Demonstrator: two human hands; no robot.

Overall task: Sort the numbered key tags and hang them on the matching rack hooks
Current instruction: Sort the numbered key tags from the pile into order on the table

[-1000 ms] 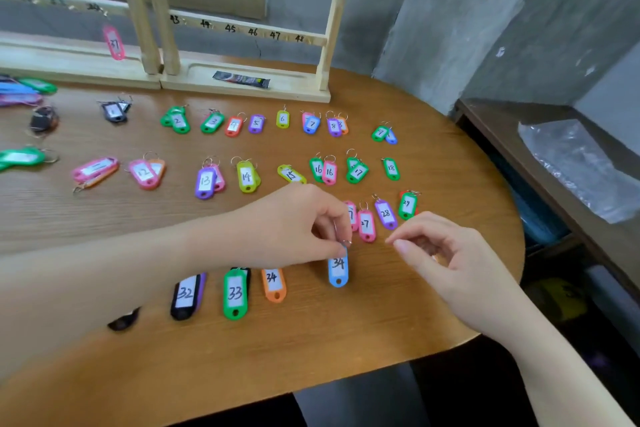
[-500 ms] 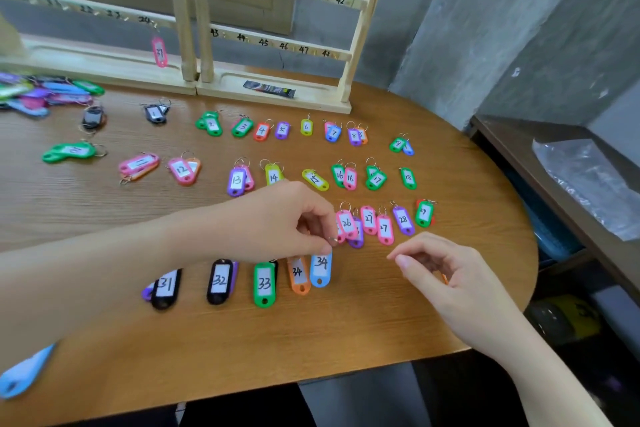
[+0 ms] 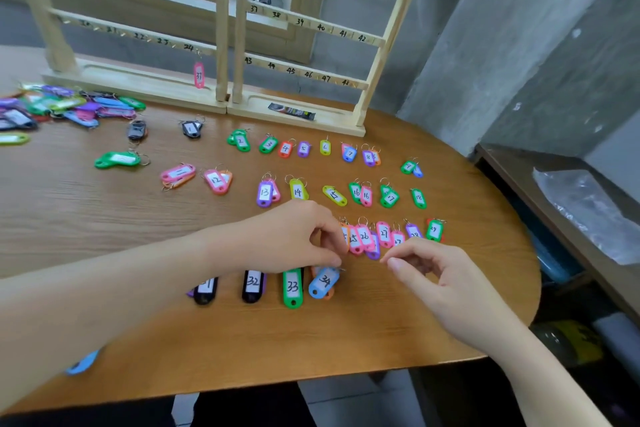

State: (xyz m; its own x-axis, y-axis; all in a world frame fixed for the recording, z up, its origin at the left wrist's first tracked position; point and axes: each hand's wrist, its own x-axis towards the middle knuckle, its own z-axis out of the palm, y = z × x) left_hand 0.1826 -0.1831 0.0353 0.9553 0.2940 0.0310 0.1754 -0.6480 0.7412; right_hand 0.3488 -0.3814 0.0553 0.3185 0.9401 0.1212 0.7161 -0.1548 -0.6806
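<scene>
Numbered key tags lie in rows on the wooden table [image 3: 138, 305]. My left hand [image 3: 294, 236] pinches the ring end of the blue tag 34 [image 3: 323, 281], which lies tilted over an orange tag beside the green tag 33 [image 3: 292, 287] and the black tag 32 [image 3: 253, 285]. Just to the right, my right hand [image 3: 436, 274] hovers with loosely curled fingers and holds nothing. Behind both hands is a row of tags with 26 [image 3: 364, 236] and 27 [image 3: 383, 233]. The wooden rack [image 3: 239, 28] stands at the back, and a pink tag [image 3: 199, 74] hangs from its hook 24.
A heap of unsorted tags [image 3: 65, 106] lies at the far left. A loose blue tag [image 3: 83, 362] sits near the front edge under my left forearm. A small dark packet [image 3: 292, 111] rests on the rack's base. A lower shelf with clear plastic [image 3: 585, 211] is at the right.
My left hand has dragged the blue tag 34 leftward until it lies on top of the orange tag 34. The camera has tilted up, showing more of the rack.
</scene>
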